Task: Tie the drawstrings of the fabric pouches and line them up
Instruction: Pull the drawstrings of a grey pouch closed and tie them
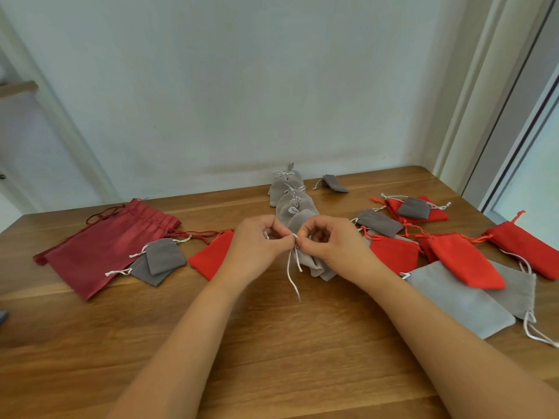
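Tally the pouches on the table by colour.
Dark red pouches: 1
Red pouches: 5
Dark grey pouches: 5
Light grey pouches: about 7; those in the centre row overlap, so that count is uncertain
Total: about 18

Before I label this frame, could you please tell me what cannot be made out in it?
Head view:
- Knot state of the white drawstring: fingertips of the left hand and right hand cover it.
- Neck of the light grey pouch: hidden under the hands.
- Dark object: cut off by the left edge.
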The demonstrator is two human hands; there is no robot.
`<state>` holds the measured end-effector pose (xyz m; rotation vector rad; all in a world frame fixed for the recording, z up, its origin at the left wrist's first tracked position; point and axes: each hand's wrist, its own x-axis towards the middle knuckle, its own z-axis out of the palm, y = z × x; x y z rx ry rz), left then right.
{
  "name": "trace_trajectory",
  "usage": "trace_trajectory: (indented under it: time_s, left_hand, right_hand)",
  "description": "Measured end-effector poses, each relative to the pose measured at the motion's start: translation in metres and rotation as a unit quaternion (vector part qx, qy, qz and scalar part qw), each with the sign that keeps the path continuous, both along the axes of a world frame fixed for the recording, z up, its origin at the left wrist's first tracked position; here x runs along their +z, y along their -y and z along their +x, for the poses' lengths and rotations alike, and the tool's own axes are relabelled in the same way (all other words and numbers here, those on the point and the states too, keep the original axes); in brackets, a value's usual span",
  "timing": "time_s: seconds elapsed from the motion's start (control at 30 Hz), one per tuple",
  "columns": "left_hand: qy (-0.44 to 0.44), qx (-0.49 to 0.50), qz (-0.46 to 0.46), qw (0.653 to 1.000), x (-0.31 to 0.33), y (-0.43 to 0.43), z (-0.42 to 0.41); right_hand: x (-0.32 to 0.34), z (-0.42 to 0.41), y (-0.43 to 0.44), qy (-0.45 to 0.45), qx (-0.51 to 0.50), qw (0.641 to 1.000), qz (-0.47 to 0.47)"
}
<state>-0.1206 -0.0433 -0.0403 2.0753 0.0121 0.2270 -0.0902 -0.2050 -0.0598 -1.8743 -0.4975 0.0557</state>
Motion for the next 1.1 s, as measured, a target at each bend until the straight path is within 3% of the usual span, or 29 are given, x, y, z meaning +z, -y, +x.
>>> trace_trajectory:
  time_s: [0.3, 0.6, 1.1]
  left_hand:
    - [0.044, 0.017, -0.008, 0.999, -0.002, 0.006, -0.001]
    - [0.101, -0.002, -0.035, 0.994, -0.004, 0.009, -0.005]
    - [0.140, 0.011, 0.062, 0.988, -0.013, 0.006, 0.001]
  right_hand:
    - [0.006, 0.002, 0.006, 0.000, 0.042, 0.998, 0.046]
    - [0.007, 0.007, 0.008, -0.128, 0.050, 0.969, 0.206]
    - [0.000, 0.002, 0.003, -0.100, -0.014, 0.982, 0.158]
